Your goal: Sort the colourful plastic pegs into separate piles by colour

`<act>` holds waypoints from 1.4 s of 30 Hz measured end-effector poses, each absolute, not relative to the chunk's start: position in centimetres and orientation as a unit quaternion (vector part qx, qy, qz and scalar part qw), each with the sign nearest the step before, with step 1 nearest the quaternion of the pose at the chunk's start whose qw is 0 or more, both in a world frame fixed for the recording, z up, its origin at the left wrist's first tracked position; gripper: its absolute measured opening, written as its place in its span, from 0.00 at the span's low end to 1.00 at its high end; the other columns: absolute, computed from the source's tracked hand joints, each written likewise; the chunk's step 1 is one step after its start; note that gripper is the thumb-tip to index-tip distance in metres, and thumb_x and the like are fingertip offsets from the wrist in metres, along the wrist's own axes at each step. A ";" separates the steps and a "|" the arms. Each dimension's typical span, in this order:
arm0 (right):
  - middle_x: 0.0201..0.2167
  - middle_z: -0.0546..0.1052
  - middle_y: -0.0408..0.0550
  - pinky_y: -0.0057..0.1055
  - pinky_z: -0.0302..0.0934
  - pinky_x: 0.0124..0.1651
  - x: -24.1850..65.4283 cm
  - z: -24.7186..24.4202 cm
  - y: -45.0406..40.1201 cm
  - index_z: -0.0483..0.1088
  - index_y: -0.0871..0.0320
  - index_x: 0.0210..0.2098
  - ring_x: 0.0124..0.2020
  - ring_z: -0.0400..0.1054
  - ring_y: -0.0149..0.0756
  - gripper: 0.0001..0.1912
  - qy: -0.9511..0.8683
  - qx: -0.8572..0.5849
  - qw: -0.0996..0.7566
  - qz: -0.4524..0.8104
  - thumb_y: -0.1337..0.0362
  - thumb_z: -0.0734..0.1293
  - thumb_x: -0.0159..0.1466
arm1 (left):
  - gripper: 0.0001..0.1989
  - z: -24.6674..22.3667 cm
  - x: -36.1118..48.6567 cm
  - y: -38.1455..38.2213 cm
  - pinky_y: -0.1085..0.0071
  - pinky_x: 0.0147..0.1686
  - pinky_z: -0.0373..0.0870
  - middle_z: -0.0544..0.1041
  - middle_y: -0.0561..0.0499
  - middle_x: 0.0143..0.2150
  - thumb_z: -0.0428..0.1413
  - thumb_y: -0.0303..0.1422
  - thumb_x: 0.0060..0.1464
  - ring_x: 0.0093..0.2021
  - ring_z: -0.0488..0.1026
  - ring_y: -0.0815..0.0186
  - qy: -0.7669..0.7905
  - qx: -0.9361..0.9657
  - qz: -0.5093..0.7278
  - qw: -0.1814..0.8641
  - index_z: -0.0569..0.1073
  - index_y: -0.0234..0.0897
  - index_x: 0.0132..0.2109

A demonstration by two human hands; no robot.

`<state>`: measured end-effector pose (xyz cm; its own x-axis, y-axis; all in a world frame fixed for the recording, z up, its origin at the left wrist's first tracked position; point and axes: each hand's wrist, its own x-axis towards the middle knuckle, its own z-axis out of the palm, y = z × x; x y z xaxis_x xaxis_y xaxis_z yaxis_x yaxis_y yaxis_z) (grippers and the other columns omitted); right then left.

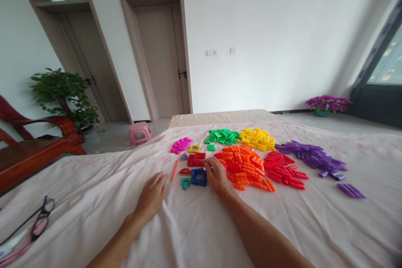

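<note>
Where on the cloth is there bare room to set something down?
Bare cloth spreads between the glasses and the left hand, and between the right forearm and the small purple group. It is crowded around the right hand, between the orange pile and the blue square piece.

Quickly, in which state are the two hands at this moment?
Left hand: open, palm down on the cloth, holding nothing visible.
Right hand: partly curled by the red squares; whether it grips one cannot be told.
</note>
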<state>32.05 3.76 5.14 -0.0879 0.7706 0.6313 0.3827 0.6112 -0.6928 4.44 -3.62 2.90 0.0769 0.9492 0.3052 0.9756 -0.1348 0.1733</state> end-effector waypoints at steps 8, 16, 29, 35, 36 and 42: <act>0.41 0.75 0.51 0.31 0.63 0.48 32.0 5.5 2.2 0.74 0.57 0.43 0.43 0.70 0.36 0.13 -0.741 -0.387 0.535 0.122 0.65 0.57 0.69 | 0.21 3.5 4.7 -3.8 0.64 0.64 0.56 0.69 0.42 0.63 0.46 0.33 0.61 0.63 0.65 0.62 -0.670 -0.720 -0.175 0.041 0.70 0.35 0.60; 0.42 0.75 0.51 0.30 0.64 0.47 33.5 6.2 0.2 0.74 0.56 0.42 0.43 0.70 0.35 0.13 -0.779 -0.411 0.458 0.118 0.66 0.57 0.69 | 0.21 3.9 5.2 -4.4 0.66 0.63 0.56 0.71 0.41 0.61 0.45 0.30 0.61 0.62 0.66 0.62 -0.682 -0.707 -0.179 0.055 0.71 0.34 0.58; 0.41 0.75 0.52 0.31 0.58 0.49 36.3 5.6 -2.4 0.74 0.57 0.39 0.47 0.66 0.38 0.13 -0.849 -0.485 0.212 0.008 0.68 0.58 0.68 | 0.20 4.2 5.7 -5.2 0.68 0.61 0.57 0.74 0.42 0.58 0.46 0.27 0.59 0.59 0.68 0.63 -0.704 -0.681 -0.193 0.060 0.72 0.34 0.56; 0.43 0.74 0.53 0.32 0.57 0.50 35.9 5.7 -2.6 0.74 0.57 0.43 0.47 0.65 0.39 0.13 -0.846 -0.495 0.195 -0.015 0.72 0.58 0.66 | 0.20 4.6 6.1 -5.3 0.67 0.59 0.59 0.75 0.43 0.57 0.47 0.26 0.59 0.57 0.70 0.63 -0.716 -0.668 -0.196 0.056 0.73 0.36 0.55; 0.43 0.74 0.53 0.32 0.57 0.50 36.0 5.7 -2.6 0.74 0.57 0.43 0.48 0.65 0.39 0.13 -0.846 -0.497 0.194 -0.014 0.72 0.59 0.65 | 0.19 4.7 6.1 -5.3 0.67 0.59 0.60 0.75 0.43 0.56 0.47 0.26 0.59 0.57 0.70 0.63 -0.718 -0.665 -0.197 0.056 0.73 0.36 0.55; 0.43 0.74 0.52 0.31 0.57 0.50 35.9 5.5 -2.4 0.74 0.57 0.42 0.47 0.65 0.39 0.14 -0.836 -0.510 0.201 -0.014 0.73 0.59 0.64 | 0.19 4.6 6.0 -5.3 0.68 0.57 0.61 0.76 0.43 0.55 0.47 0.27 0.58 0.55 0.71 0.62 -0.721 -0.659 -0.204 0.060 0.74 0.37 0.54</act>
